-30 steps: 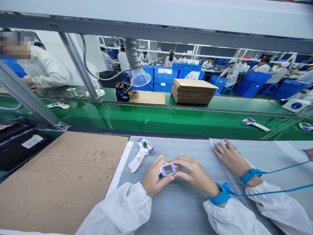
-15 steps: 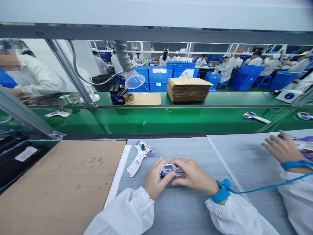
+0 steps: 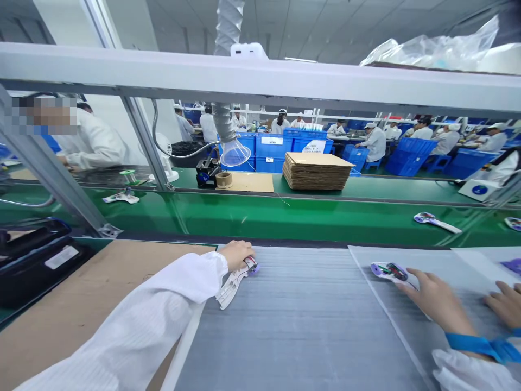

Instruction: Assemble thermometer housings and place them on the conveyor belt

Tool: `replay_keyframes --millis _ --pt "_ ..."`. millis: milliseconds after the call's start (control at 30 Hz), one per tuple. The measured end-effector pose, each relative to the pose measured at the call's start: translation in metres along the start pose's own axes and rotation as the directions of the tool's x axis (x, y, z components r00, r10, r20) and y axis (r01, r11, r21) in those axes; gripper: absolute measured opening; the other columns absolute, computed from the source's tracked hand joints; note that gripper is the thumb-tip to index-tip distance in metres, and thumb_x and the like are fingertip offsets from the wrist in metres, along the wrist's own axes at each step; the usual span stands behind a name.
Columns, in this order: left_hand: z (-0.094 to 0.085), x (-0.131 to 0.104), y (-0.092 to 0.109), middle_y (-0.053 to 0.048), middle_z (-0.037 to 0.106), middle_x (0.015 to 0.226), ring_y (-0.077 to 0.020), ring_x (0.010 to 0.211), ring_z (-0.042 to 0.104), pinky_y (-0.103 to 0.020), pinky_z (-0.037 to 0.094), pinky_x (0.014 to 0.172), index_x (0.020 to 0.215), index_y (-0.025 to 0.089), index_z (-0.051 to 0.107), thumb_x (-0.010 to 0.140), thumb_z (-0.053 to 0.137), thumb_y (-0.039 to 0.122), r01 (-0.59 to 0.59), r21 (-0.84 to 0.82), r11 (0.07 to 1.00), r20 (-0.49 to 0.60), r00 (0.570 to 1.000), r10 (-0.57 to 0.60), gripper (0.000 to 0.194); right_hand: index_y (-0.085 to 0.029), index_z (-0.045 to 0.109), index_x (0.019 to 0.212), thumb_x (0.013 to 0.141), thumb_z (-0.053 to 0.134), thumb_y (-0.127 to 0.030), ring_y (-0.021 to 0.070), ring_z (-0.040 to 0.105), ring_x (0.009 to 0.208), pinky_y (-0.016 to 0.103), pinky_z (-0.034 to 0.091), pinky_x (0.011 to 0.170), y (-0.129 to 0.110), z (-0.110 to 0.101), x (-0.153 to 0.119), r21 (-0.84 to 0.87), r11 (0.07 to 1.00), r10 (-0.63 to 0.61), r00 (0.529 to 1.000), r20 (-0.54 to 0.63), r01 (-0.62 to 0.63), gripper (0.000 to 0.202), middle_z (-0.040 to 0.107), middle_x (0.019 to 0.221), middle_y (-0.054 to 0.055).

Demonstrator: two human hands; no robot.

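My left hand (image 3: 237, 255) reaches over the head end of an open gun-shaped thermometer housing (image 3: 231, 288), its fingers closed on it. The white handle points down to the left; red wires and a purple part show beside the fingers. At the right, my right hand (image 3: 439, 301), with a blue wrist strap, has thumb and fingers round the handle end of a second open thermometer housing (image 3: 389, 271). Its purple rim and green circuit board face up, and the handle is largely hidden by the hand. Both housings are at the grey mat (image 3: 301, 320).
Beside my right hand is a co-worker's hand (image 3: 507, 305), near a purple part (image 3: 513, 265). Cardboard (image 3: 134, 266) lies at the left. Beyond the mat runs a green belt (image 3: 293, 217) carrying more housings (image 3: 437, 221). A metal shelf beam (image 3: 285, 81) crosses overhead.
My hands have parted from the thermometer they held together at the middle. My left hand has moved to the housing at the left; my right hand has moved right with a housing. The view has tilted up.
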State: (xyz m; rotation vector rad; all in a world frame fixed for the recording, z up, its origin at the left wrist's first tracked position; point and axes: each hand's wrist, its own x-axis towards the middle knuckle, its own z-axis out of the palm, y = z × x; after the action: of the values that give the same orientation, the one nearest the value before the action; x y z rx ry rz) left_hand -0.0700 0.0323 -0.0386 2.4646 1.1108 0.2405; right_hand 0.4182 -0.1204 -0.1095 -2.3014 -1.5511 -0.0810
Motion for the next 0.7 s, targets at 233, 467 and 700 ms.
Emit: replay_keyframes --millis 233,467,700 --pt "-0.012 -0.003 0.044 0.004 0.051 0.053 -0.0171 0.057 0.054 -0.024 0.038 0.057 0.068 0.022 0.055 0.058 0.056 0.017 0.048 -0.117 0.992 0.122 0.992 -0.034 0.011 -0.02 0.061 0.096 0.074 0.055 -0.045 0.0231 0.064 0.075 0.035 0.052 0.063 -0.15 -0.021 -0.021 0.67 0.724 -0.265 0.963 0.048 0.166 0.034 0.066 0.096 0.01" --pt "0.049 -0.028 0.079 -0.001 0.061 0.076 -0.0118 0.047 0.057 -0.021 0.04 0.042 0.105 0.019 0.045 0.079 0.046 0.032 0.209 -0.598 0.774 0.336 0.942 0.005 0.029 -0.017 0.066 0.081 0.075 0.064 -0.027 0.0132 0.056 0.06 0.023 0.043 0.055 -0.272 -0.007 -0.056 0.839 0.506 -0.572 0.806 0.152 0.201 0.012 0.064 0.069 0.0" --pt "0.074 -0.041 0.065 0.001 0.06 0.072 -0.0108 0.043 0.058 -0.016 0.04 0.036 0.101 0.02 0.038 0.068 0.068 0.039 0.363 -0.882 0.299 0.369 0.929 -0.039 0.048 -0.022 0.066 0.092 0.081 0.054 -0.011 0.0164 0.057 0.093 0.029 0.045 0.081 -0.254 0.009 -0.062 0.914 0.332 -0.688 0.723 0.064 0.235 0.02 0.062 0.096 0.004"
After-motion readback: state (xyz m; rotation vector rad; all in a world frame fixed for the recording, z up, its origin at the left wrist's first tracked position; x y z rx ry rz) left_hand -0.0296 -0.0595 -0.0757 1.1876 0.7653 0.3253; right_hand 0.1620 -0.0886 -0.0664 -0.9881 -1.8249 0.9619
